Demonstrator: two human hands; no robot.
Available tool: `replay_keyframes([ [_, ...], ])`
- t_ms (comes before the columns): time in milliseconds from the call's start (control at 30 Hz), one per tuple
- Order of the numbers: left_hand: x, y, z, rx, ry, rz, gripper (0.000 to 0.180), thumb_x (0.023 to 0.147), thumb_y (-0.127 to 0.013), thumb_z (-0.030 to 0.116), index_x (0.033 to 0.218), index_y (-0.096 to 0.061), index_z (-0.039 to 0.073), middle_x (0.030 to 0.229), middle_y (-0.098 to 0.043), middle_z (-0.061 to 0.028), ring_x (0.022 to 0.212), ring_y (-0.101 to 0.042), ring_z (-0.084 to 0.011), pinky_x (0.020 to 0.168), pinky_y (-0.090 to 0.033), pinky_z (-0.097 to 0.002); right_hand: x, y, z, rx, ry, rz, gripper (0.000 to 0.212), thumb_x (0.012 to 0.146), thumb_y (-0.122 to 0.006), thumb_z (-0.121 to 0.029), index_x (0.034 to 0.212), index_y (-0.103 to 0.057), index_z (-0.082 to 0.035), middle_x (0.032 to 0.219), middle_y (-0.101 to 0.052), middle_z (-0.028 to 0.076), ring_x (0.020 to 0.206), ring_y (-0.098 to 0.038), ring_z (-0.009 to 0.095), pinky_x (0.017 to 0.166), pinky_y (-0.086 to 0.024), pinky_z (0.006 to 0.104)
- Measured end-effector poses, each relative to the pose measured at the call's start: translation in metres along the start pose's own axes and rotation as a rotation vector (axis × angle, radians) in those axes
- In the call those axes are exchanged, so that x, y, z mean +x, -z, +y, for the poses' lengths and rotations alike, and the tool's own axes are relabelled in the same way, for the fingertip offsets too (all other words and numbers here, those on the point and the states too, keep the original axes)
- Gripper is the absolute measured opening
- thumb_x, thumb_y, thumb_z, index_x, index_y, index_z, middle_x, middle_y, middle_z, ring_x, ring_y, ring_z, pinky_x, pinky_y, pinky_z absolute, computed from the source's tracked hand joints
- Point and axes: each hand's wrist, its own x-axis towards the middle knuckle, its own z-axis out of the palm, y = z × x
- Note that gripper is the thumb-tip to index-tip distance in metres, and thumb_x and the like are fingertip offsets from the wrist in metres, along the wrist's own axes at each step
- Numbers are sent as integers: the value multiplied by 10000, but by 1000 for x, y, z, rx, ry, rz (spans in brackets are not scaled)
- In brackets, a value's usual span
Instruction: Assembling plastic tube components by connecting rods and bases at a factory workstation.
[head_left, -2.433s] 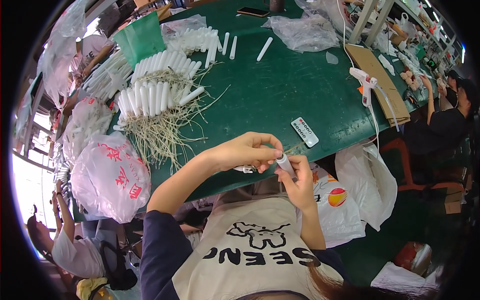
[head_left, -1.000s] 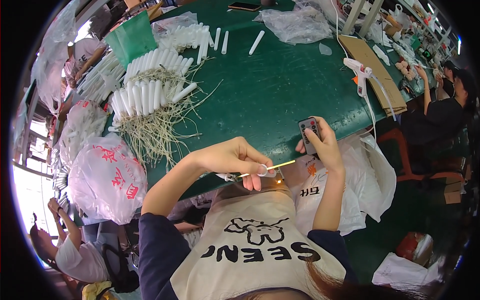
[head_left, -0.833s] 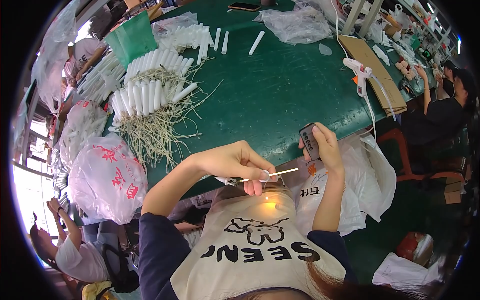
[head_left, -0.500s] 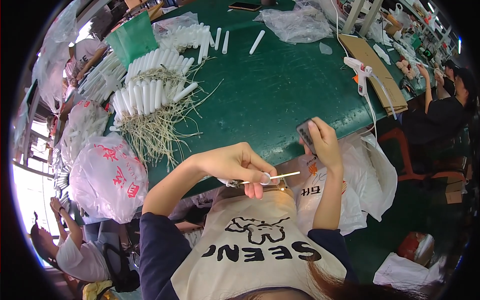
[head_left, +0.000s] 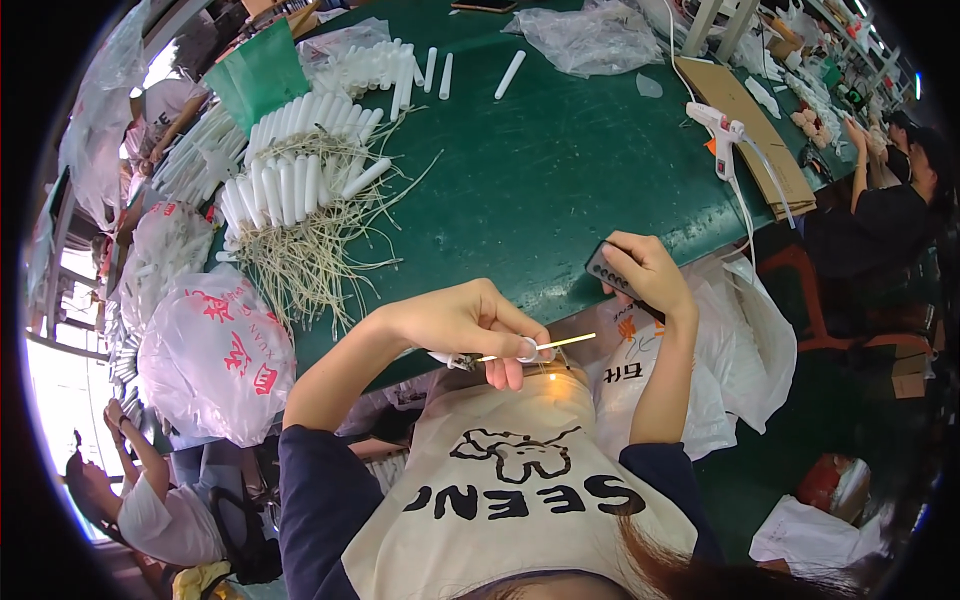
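Observation:
My left hand (head_left: 475, 325) is closed, pinching a thin, pale-yellow LED strip (head_left: 575, 341) with a round white collar at my fingertips. The strip points right, over my lap. A small silvery-white part hangs on the wrist side of the fingers. Beneath the strip, a small orange light shows against my shirt. In my right hand (head_left: 648, 275), fingers wrap round a dark remote control (head_left: 610, 268) with rows of round buttons, held just over the table's near edge. My thumb lies on or beside its face; whether a button is pressed I cannot tell.
White tubes (head_left: 275, 190) with pale wires lie piled on the green table (head_left: 520, 180), at the left. A hot glue gun (head_left: 718, 135) rests by flat cardboard (head_left: 745, 140) at the right. Plastic bags (head_left: 215, 350) hang along the near edge. Other people sit on both sides.
My right hand has turned the remote, so its buttons show more clearly. The strip in my left hand tilts up slightly more, and the orange light below it looks brighter and has shifted a little left.

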Motion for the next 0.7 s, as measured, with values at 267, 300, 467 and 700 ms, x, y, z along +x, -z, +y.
replay_keyframes([
  [267, 5, 0, 5, 21, 16, -16, 261, 904, -555, 123, 1086, -636, -45, 776, -703, -127, 656, -662, -120, 608, -523, -235, -6, 13, 6, -9, 69, 132, 235, 927, -512, -185, 787, -581, -10, 571, -581, 61, 428, -502, 75, 401, -384, 222],
  [300, 5, 0, 7, 40, 25, -10, 262, 903, -556, 120, 1087, -634, -49, 775, -701, -133, 653, -660, -124, 617, -529, -242, -1, 10, 7, -8, 69, 134, 235, 927, -512, -185, 787, -581, -10, 571, -581, 61, 428, -502, 75, 401, -384, 222],
  [467, 5, 0, 4, 29, 22, -2, 280, 919, -554, 156, 1115, -634, -27, 784, -701, -125, 658, -657, -115, 627, -528, -233, 42, 2, 36, -612, 211, 536, 276, 932, -503, -238, 821, -585, 1, 670, -611, 127, 582, -585, 233, 545, -457, 368],
  [700, 8, 0, 4, 33, 16, -13, 295, 936, -553, 202, 1131, -639, -1, 805, -701, -117, 670, -658, -103, 646, -529, -228, 86, 0, 74, -981, 217, 738, 241, 880, -558, -248, 786, -576, -27, 828, -570, 144, 840, -516, 340, 743, -421, 437],
])
